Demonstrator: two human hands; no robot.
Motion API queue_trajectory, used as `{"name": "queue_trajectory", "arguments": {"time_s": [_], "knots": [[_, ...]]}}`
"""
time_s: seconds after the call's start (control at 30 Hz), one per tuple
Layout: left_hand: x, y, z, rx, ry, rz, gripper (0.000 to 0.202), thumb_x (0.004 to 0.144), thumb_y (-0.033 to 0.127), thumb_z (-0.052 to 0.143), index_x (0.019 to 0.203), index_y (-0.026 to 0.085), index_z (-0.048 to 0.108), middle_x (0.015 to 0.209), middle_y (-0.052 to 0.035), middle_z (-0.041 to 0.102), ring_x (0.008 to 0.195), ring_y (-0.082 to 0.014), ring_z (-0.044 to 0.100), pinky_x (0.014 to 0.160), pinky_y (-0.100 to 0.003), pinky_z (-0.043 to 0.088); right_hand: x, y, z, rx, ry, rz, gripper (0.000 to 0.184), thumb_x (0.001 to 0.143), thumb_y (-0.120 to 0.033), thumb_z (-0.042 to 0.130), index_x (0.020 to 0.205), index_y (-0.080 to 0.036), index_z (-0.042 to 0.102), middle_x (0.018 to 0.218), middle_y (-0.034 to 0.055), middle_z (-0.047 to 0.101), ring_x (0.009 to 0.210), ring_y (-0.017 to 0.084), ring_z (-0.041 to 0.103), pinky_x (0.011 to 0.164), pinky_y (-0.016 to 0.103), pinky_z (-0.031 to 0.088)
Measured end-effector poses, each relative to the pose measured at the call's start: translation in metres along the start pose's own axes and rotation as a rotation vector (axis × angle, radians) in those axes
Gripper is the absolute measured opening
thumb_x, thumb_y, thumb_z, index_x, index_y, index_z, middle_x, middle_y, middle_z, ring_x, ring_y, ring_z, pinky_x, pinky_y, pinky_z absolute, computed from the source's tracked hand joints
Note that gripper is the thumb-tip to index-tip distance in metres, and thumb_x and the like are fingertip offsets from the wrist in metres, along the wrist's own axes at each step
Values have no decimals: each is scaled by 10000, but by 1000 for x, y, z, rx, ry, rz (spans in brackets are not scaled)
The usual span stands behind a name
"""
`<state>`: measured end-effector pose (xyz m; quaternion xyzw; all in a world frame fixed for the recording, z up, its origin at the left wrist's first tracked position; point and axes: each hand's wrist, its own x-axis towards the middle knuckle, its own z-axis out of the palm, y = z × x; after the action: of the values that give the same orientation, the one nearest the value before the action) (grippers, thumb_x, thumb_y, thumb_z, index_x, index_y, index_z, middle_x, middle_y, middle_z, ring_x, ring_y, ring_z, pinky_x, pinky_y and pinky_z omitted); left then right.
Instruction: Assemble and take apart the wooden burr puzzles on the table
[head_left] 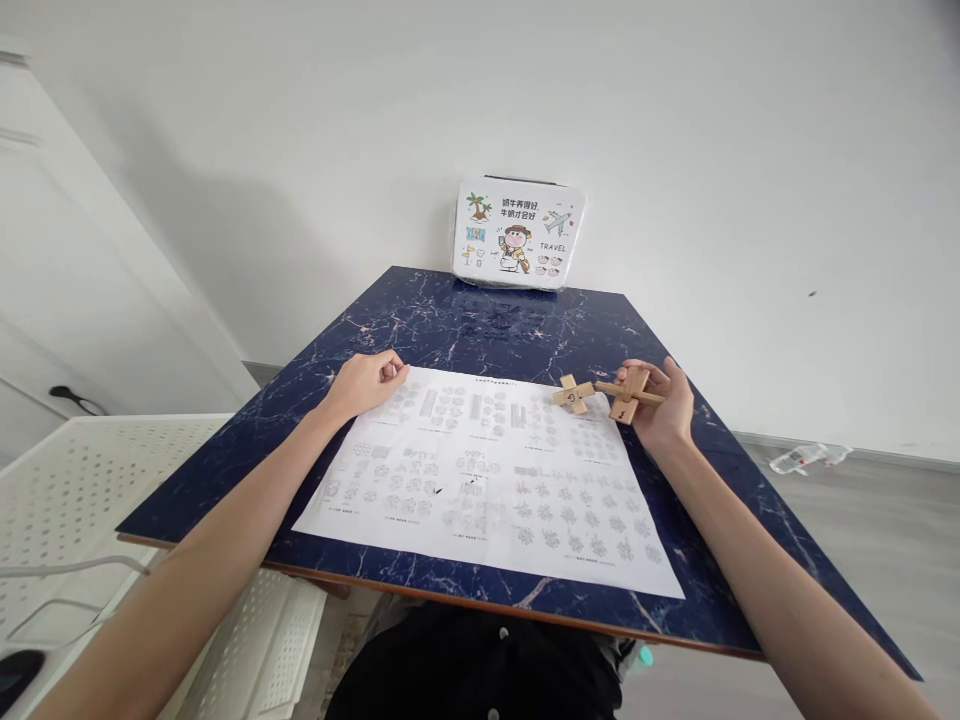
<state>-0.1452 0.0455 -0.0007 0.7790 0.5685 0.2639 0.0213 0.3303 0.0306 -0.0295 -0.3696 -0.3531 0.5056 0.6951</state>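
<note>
A large white instruction sheet (480, 470), printed with rows of small puzzle diagrams, lies flat on the dark blue marbled table (352, 330). At its upper left corner rests my left hand (367, 382), fingers curled in and nothing visible in them. My right hand (671, 405), palm turned up, grips a cross-shaped wooden burr puzzle (628, 396) made of interlocked sticks, one bearing a dark mark. Just left of it, by the sheet's upper right edge, sits a smaller wooden cross (574, 395) with a marked face. Whether the two wooden pieces touch is unclear.
A white case with cartoon travel pictures (517, 232) leans against the wall at the table's back edge. A white perforated rack (187, 450) with a cable stands at the left. Clear plastic packaging (810, 458) lies on the floor at right.
</note>
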Motion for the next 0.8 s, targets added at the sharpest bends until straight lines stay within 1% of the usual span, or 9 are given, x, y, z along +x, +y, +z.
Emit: {"name": "queue_trajectory", "arguments": {"time_s": [0.23,0.43,0.53,0.6,0.7,0.77,0.8], "knots": [[1,3,-1,14,-14,-4,308,967,485,562,866,220,679,729,-11,720,631,-179,646,642,-287,396,-6,-6,8,26,-34,30,458,882,-638,658,875,-194,765,819,55,684,732,170,646,661,264,568],[2,0,0,30,-21,13,321,969,497,555,871,222,688,736,-16,733,637,-184,658,646,-289,411,-15,-14,19,-1,-71,-23,444,888,-632,661,858,-204,776,814,53,679,742,173,628,669,266,556],[1,5,-1,8,-6,12,327,964,501,564,853,216,680,719,-12,720,625,-172,642,637,-283,414,-21,-18,26,-22,-91,-33,460,883,-653,659,854,-208,773,801,51,670,732,175,621,677,278,552],[0,15,-2,-46,22,13,340,963,509,573,839,209,675,708,-14,707,617,-161,624,623,-277,416,-25,-21,31,-62,-102,-58,470,893,-670,648,857,-217,768,803,56,670,734,183,622,666,288,542],[-2,38,-4,-183,46,25,357,970,516,593,838,195,678,700,-24,690,602,-149,583,601,-278,423,-34,-27,42,-118,-133,-109,474,932,-671,609,869,-227,760,814,68,666,742,199,630,663,311,527],[-2,57,-5,-281,24,41,365,976,518,603,851,187,693,715,-35,697,610,-147,571,599,-284,433,-42,-30,53,-149,-164,-119,473,954,-662,579,868,-231,754,815,74,658,734,211,631,679,339,527],[-2,67,-6,-328,-14,55,361,981,515,605,879,185,709,759,-46,717,642,-153,589,615,-288,451,-47,-31,58,-158,-184,-117,476,959,-663,567,868,-234,751,818,74,656,731,216,630,691,353,530]]}}
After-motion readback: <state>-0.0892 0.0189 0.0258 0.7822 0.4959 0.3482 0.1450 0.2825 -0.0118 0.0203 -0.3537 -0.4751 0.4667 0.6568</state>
